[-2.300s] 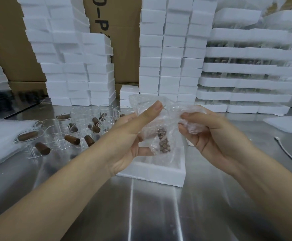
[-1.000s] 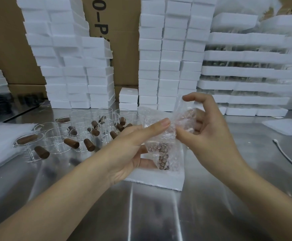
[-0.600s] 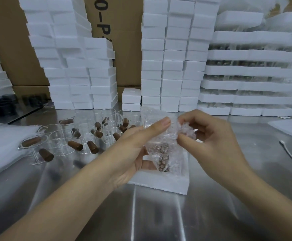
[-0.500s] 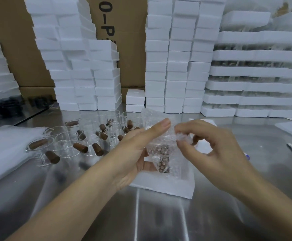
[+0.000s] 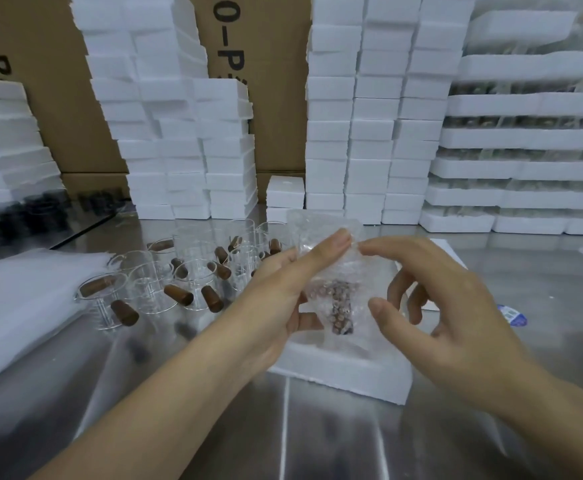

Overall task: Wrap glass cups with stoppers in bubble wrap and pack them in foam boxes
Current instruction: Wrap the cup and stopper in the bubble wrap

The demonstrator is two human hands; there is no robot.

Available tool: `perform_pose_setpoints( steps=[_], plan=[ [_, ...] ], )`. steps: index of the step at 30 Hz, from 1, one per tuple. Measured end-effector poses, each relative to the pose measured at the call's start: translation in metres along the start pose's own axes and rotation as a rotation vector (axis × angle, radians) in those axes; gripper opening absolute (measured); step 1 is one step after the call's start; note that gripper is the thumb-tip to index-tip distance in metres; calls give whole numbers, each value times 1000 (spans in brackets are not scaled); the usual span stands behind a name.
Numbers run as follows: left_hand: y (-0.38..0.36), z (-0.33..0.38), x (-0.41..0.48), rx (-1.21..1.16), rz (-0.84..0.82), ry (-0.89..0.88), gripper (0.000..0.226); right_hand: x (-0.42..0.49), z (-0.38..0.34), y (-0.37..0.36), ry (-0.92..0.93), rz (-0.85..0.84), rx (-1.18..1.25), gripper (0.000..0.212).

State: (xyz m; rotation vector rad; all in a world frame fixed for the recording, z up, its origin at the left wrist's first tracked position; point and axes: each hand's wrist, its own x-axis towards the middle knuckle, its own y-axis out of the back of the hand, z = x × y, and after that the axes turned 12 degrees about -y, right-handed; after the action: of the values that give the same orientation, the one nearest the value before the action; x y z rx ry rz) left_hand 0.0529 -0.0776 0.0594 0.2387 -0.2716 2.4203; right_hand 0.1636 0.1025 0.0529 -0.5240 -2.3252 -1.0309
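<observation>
Steel table [image 5: 186, 424], left hand [image 5: 276, 303] holding bubble-wrapped cup [image 5: 340, 301], right hand [image 5: 456, 306] just beside

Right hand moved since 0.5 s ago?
Yes. Against the foam box beneath, the right hand keeps roughly its place, but its pinch on the bubble-wrapped glass cup has opened: the thumb dropped toward the box's near wall, away from the forefinger.
</observation>
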Motion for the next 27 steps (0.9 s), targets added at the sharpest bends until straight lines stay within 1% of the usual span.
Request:
perform_pose_setpoints(
  steps=[1,2,4,5,6,7,8,9,11,12,13,14,16,17,19,20,25,27],
  plan=[
    [0,-1,0,-13,9,-3,81,0,0,0,-3,8,3,43],
    [0,-2,0,-20,6,-3,81,0,-1,0,0,-20,-11,43],
    [-2,-5,-2,17,-19,-12,81,0,-2,0,15,-169,-43,39],
    [-3,-6,-3,48,-33,-27,78,0,-2,-1,23,-234,-46,33],
    [-4,-6,-4,80,-37,-50,72,0,-1,-1,25,-250,-44,29],
    [-4,-5,-4,113,-32,-79,66,1,-1,-1,17,-221,-34,29],
    [-3,-3,-4,140,-23,-109,61,2,0,0,-2,-164,-12,33],
    [0,-1,-2,145,-17,-134,60,2,1,1,-22,-98,7,42],
    [5,3,-1,66,-21,-164,63,3,3,2,-73,16,2,63],
    [7,5,0,10,-32,-176,64,4,3,2,-116,47,-3,67],
    [10,5,0,-39,-44,-188,61,4,4,2,-165,52,13,65],
    [13,6,1,-77,-63,-200,54,5,6,1,-215,37,63,55],
    [19,7,3,-87,-121,-217,42,9,13,-1,-276,-3,168,21],
    [22,8,4,-62,-158,-225,45,10,17,-1,-290,-20,191,12],
    [32,9,7,55,-211,-238,59,10,22,-3,-289,-23,201,16],
    [37,10,9,132,-225,-244,61,10,23,-3,-283,-20,195,17],
    [61,19,8,514,-333,-204,49,9,24,-4,-290,-40,119,18],
    [66,16,8,621,-368,-160,44,8,24,-5,-304,-58,64,23]
  ],
)
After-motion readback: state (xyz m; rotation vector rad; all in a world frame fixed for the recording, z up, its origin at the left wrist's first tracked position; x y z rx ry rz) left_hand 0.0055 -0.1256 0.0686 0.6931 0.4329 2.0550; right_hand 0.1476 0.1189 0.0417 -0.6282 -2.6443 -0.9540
